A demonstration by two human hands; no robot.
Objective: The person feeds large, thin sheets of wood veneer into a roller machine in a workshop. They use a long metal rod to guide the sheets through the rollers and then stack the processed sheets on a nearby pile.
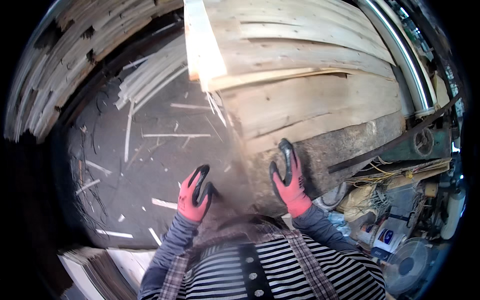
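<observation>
Both my hands wear pink gloves with black fingertips and palms. My left hand (194, 194) hangs over the dark floor, its thumb and fingers apart around nothing. My right hand (291, 182) is at the near edge of a worn, stained work table (357, 139), thumb and fingers spread, with nothing in it. Its fingertips come close to the near edge of a thin wood veneer sheet (320, 102); whether they touch is unclear. More pale veneer sheets (310, 47) lie overlapped farther back, and one narrow sheet (204, 42) sticks out over the table's left side.
A shiny metal roller (400, 50) runs along the right, by a green machine part (434, 142). Wood strips (152, 75) and scraps litter the floor (165, 165). Stacked wood (50, 85) stands far left, boards (95, 272) lower left. A round fan (406, 265) sits lower right.
</observation>
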